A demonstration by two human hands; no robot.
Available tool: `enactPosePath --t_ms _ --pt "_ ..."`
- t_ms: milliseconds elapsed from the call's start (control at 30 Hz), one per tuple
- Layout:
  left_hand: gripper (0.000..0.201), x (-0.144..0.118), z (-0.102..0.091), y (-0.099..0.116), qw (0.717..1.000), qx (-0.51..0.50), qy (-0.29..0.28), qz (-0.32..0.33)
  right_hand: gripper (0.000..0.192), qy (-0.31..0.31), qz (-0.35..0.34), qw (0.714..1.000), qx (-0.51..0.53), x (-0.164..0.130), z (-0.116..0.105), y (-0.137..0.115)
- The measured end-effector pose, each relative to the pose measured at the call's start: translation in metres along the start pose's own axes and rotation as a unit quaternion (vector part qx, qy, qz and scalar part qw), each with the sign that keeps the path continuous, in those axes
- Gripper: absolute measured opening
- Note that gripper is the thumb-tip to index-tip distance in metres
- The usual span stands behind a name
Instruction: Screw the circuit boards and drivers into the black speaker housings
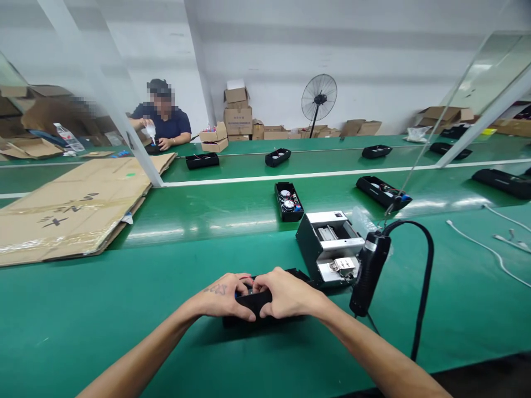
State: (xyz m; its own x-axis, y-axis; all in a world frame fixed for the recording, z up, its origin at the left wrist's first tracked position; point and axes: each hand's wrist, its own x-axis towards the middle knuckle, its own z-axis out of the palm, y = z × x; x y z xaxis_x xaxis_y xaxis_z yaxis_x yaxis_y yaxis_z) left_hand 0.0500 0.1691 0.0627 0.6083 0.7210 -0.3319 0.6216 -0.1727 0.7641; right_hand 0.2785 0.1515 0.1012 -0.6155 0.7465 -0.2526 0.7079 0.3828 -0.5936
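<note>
A black speaker housing (255, 301) lies on the green bench in front of me, with a bit of red wire showing inside. My left hand (224, 296) grips its near wall, thumb outside and fingers curled over into it. Close beside it, my right hand (288, 293) holds the same wall in the same way. Both hands cover much of the housing, so what the fingertips touch inside is hidden. Just right of the hands stands a black and silver screw feeder (309, 249). A black electric screwdriver (370, 271) hangs from a cable in front of it.
Beyond the bench, a green conveyor (232, 204) carries several black housings, one with round speakers (289, 203). Flattened cardboard (70, 210) lies at left. A co-worker (166, 119) sits across the line. White cables (477, 237) lie at right. A slanted white post (143, 155) rises at left.
</note>
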Motion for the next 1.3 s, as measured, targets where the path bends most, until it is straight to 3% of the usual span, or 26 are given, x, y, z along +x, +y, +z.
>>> enactPosePath --t_ms 367,567,733,867,1033,1100,1167,1233,1300 --pt "0.041 0.001 0.005 -0.004 1.0 0.007 0.001 0.005 0.027 0.011 -0.028 1.0 0.006 0.002 0.009 0.002" --pt "0.038 -0.001 0.004 -0.002 1.0 -0.009 -0.008 -0.003 0.037 0.011 0.011 0.999 -0.051 0.002 0.012 -0.004" --pt "0.037 0.001 0.003 -0.003 0.999 -0.031 -0.013 0.02 0.033 0.007 0.045 0.995 -0.09 0.002 0.012 -0.014" --pt "0.044 0.004 0.002 -0.004 0.997 -0.043 -0.009 0.067 0.027 0.011 0.03 0.995 -0.096 0.004 0.013 -0.012" --pt "0.033 0.001 0.0 -0.01 0.998 0.006 0.006 0.056 0.032 0.04 0.004 0.993 -0.11 0.004 0.022 -0.004" --pt "0.026 -0.003 0.007 -0.02 0.995 0.056 0.029 0.079 0.037 0.084 -0.052 0.99 -0.102 -0.004 0.029 -0.001" --pt "0.029 -0.009 0.022 -0.034 0.981 0.125 0.072 0.126 0.043 0.172 -0.15 0.972 -0.047 -0.02 0.039 0.002" --pt "0.024 -0.015 0.042 -0.051 0.947 0.197 0.158 0.198 0.048 0.307 -0.219 0.925 0.031 -0.041 0.049 0.008" --pt "0.013 -0.021 0.063 -0.066 0.901 0.273 0.198 0.272 0.043 0.483 -0.188 0.852 0.079 -0.063 0.057 0.02"
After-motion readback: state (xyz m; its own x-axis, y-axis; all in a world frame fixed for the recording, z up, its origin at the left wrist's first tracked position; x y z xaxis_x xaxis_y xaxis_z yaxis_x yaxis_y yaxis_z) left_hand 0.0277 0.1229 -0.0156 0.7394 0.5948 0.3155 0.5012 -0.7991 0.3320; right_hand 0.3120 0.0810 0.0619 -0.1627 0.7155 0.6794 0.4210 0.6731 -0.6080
